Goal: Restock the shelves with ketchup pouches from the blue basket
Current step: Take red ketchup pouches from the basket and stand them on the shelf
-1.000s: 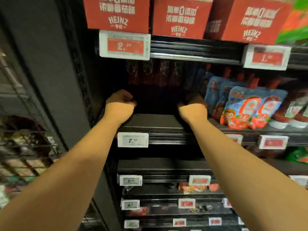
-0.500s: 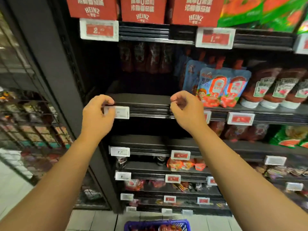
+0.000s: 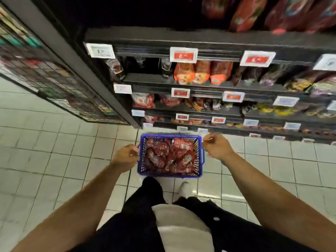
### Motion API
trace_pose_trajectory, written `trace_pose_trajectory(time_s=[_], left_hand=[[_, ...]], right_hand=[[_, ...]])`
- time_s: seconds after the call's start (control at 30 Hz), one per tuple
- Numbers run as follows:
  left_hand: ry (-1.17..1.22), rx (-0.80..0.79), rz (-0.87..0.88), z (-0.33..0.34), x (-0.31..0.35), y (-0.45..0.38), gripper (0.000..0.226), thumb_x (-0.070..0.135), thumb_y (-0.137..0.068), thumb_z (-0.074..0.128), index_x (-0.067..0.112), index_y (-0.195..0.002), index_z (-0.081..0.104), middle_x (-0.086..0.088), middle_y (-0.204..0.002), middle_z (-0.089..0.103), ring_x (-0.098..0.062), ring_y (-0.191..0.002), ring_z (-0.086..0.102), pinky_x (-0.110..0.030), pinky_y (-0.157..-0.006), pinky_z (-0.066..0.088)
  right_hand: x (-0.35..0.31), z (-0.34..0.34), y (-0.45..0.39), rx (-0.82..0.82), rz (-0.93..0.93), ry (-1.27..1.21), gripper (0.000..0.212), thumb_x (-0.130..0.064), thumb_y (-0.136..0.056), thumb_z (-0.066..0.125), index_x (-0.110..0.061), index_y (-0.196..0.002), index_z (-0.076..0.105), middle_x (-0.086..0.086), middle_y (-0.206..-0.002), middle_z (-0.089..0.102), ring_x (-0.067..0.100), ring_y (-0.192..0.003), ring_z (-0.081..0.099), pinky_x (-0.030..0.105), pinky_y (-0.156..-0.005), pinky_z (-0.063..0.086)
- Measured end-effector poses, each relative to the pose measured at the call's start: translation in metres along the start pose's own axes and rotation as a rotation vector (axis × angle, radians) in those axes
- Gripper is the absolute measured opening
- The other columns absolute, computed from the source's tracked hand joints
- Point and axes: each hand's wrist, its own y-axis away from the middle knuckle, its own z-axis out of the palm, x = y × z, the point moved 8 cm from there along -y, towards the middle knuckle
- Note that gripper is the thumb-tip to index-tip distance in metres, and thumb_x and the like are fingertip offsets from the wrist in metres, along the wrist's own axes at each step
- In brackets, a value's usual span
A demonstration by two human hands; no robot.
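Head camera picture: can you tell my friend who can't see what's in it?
A blue basket full of red ketchup pouches sits on a tiled floor. The person's left hand and right hand reach down beside it, holding nothing, below dark shelves of sauce packets.

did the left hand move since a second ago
Yes. The left hand has come down from the upper shelf edge, level with the price tags, to the rim of the blue basket on the floor, well below the shelves.
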Motion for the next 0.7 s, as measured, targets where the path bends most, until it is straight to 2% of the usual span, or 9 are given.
trace_pose_trajectory(time_s=[0.07, 0.17, 0.27, 0.4, 0.47, 0.53, 0.6, 0.67, 0.7], left_hand=[[-0.112, -0.091, -0.098, 0.036, -0.026, 0.002, 0.017, 0.012, -0.092, 0.065, 0.002, -0.106, 0.069, -0.019, -0.104, 0.071, -0.037, -0.099, 0.066, -0.038, -0.082, 0.052], [-0.056, -0.145, -0.231, 0.076, -0.06, -0.001, 0.016, 0.014, -0.087, 0.069, 0.008, -0.101, 0.069, -0.02, -0.104, 0.072, -0.04, -0.099, 0.067, -0.044, -0.084, 0.055], [0.037, -0.194, -0.36, 0.116, -0.096, -0.017, 0.01, 0.011, -0.085, 0.07, 0.011, -0.095, 0.067, -0.022, -0.103, 0.072, -0.039, -0.097, 0.07, -0.051, -0.09, 0.057], [0.014, -0.205, -0.416, 0.165, -0.135, -0.068, 0.018, 0.019, -0.084, 0.068, 0.016, -0.101, 0.065, -0.014, -0.098, 0.073, -0.034, -0.092, 0.071, -0.045, -0.082, 0.056], [-0.01, -0.192, -0.408, 0.19, -0.149, -0.102, 0.018, 0.028, -0.08, 0.068, 0.02, -0.097, 0.064, -0.012, -0.098, 0.071, -0.034, -0.093, 0.068, -0.039, -0.079, 0.053], [-0.029, -0.191, -0.393, 0.216, -0.163, -0.143, 0.027, 0.036, -0.07, 0.062, 0.017, -0.089, 0.063, -0.013, -0.094, 0.07, -0.036, -0.09, 0.066, -0.035, -0.069, 0.046], [0.005, -0.184, -0.394, 0.246, -0.183, -0.189, 0.041, 0.035, -0.068, 0.055, 0.013, -0.101, 0.067, -0.019, -0.102, 0.069, -0.04, -0.096, 0.065, -0.033, -0.072, 0.046], [0.085, -0.213, -0.398, 0.281, -0.207, -0.234, 0.058, 0.037, -0.073, 0.054, 0.01, -0.124, 0.064, -0.017, -0.122, 0.067, -0.038, -0.111, 0.063, -0.034, -0.084, 0.051], [0.094, -0.23, -0.401, 0.298, -0.22, -0.256, 0.058, 0.038, -0.078, 0.055, 0.012, -0.13, 0.062, -0.014, -0.126, 0.066, -0.035, -0.116, 0.062, -0.034, -0.088, 0.05]], right_hand=[[0.045, 0.017, -0.002, -0.026, 0.129, -0.078, 0.017, -0.012, -0.093, 0.062, -0.021, -0.079, 0.06, 0.009, -0.085, 0.062, 0.026, -0.072, 0.055, 0.039, -0.073, 0.054], [0.094, 0.043, -0.012, -0.053, 0.278, -0.136, 0.003, -0.016, -0.09, 0.064, -0.019, -0.09, 0.065, 0.014, -0.098, 0.069, 0.034, -0.09, 0.07, 0.047, -0.082, 0.06], [0.133, 0.08, -0.032, -0.088, 0.422, -0.283, 0.011, -0.018, -0.086, 0.065, -0.014, -0.096, 0.065, 0.01, -0.095, 0.07, 0.025, -0.08, 0.073, 0.037, -0.067, 0.06], [0.184, 0.132, -0.078, -0.064, 0.537, -0.389, 0.005, -0.02, -0.083, 0.063, -0.016, -0.086, 0.066, 0.003, -0.077, 0.069, 0.014, -0.063, 0.069, 0.033, -0.062, 0.058], [0.212, 0.16, -0.112, -0.059, 0.586, -0.402, 0.01, -0.016, -0.085, 0.062, -0.015, -0.094, 0.065, 0.003, -0.079, 0.068, 0.015, -0.065, 0.069, 0.031, -0.06, 0.057], [0.244, 0.191, -0.148, -0.069, 0.644, -0.415, 0.015, -0.014, -0.085, 0.062, -0.015, -0.1, 0.065, 0.004, -0.079, 0.065, 0.018, -0.068, 0.066, 0.031, -0.059, 0.056], [0.273, 0.218, -0.185, -0.058, 0.685, -0.411, 0.011, -0.015, -0.086, 0.063, -0.014, -0.097, 0.064, 0.003, -0.077, 0.063, 0.019, -0.067, 0.064, 0.029, -0.055, 0.056], [0.301, 0.241, -0.221, -0.039, 0.715, -0.392, 0.008, -0.02, -0.087, 0.067, -0.016, -0.093, 0.064, 0.002, -0.078, 0.063, 0.017, -0.068, 0.063, 0.028, -0.054, 0.055], [0.315, 0.252, -0.239, -0.029, 0.727, -0.382, 0.009, -0.024, -0.087, 0.069, -0.017, -0.091, 0.064, 0.002, -0.079, 0.062, 0.016, -0.068, 0.061, 0.028, -0.054, 0.055]])
